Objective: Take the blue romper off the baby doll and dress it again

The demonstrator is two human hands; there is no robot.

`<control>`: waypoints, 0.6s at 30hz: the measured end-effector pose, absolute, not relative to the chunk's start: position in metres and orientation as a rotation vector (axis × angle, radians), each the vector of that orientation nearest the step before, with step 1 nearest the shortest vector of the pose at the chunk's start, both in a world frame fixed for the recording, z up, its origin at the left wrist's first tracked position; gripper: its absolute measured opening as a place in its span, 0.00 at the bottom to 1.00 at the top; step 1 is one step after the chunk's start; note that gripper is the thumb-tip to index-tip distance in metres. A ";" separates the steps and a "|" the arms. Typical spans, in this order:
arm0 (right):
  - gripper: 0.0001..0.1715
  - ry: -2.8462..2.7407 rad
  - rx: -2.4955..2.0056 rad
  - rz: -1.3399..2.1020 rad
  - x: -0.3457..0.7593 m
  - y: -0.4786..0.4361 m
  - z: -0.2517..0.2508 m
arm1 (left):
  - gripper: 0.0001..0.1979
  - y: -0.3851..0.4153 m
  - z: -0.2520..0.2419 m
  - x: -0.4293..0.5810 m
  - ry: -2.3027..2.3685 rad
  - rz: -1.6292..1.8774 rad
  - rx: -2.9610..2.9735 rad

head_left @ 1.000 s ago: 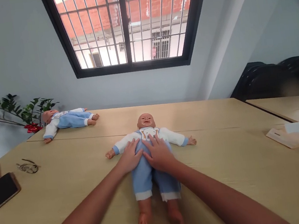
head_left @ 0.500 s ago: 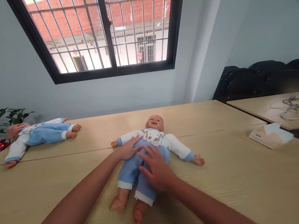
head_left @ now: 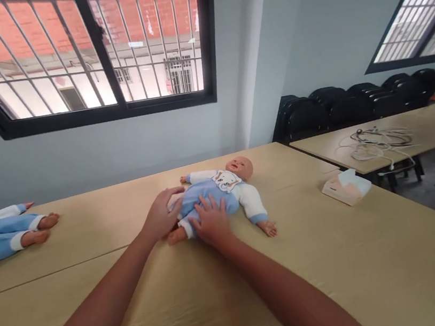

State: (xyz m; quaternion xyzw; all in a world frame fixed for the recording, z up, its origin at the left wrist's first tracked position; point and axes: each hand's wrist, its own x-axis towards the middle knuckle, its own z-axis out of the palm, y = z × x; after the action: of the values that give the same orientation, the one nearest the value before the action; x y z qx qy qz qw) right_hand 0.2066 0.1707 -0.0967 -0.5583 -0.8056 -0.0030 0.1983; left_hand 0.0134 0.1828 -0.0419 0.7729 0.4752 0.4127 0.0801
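Observation:
A baby doll point(head_left: 226, 186) in a blue romper with white sleeves lies on its back on the wooden table point(head_left: 335, 254), head toward the upper right. My left hand point(head_left: 163, 214) curves over the doll's near leg and hip with fingers apart. Beside it, my right hand point(head_left: 210, 219) lies flat on the doll's legs, fingers spread. Neither hand lifts the doll. One bare foot point(head_left: 174, 237) pokes out between my hands.
A second doll point(head_left: 5, 236) in the same outfit lies at the left edge, cut off by the frame. A tissue pack point(head_left: 345, 187) sits at the table's right side. Another table point(head_left: 384, 142) with tangled cables point(head_left: 372, 144) and stacked black chairs point(head_left: 355, 103) stand behind.
The doll has been turned on the table, its head now pointing right. Both hands slid down from its chest to its legs. The view swung right, dropping the plant and phone.

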 end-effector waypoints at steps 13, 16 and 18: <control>0.41 -2.099 -2.083 0.107 0.349 0.371 -0.080 | 0.20 0.065 -0.138 -0.105 1.941 0.976 1.775; 0.42 -2.016 -2.193 0.097 0.380 0.398 -0.080 | 0.19 0.072 -0.139 -0.106 1.940 0.924 1.739; 0.42 -1.978 -2.257 0.079 0.398 0.412 -0.081 | 0.18 0.076 -0.142 -0.106 1.911 0.883 1.800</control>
State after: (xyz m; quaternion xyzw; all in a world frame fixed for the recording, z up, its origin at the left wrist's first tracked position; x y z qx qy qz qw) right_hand 0.3978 0.4120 -0.0809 -0.7500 -0.6572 0.0261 0.0696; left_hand -0.1057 0.0757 -0.1417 0.6388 0.6780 0.3132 0.1849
